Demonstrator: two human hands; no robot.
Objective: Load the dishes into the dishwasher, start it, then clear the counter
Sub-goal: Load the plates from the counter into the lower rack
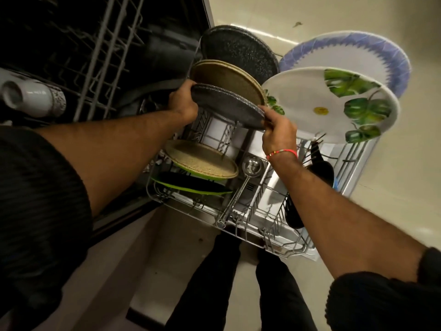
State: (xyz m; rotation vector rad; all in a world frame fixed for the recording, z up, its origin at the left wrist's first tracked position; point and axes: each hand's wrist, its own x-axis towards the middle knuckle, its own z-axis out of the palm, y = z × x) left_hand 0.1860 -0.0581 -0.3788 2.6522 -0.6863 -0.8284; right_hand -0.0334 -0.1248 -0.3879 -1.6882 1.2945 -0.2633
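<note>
Grey speckled plate (226, 108) is gripped at opposite rims by the left hand (183, 101) and right hand (278, 130) above the pulled-out lower rack (267, 237), where crowding could knock it against the tan plate (229, 77) behind.

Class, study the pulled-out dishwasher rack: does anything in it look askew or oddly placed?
Yes. A metal ladle lies loose across the rack wires rather than upright. The grey plate, held by the left hand and right hand, is tilted and not yet slotted.
</note>
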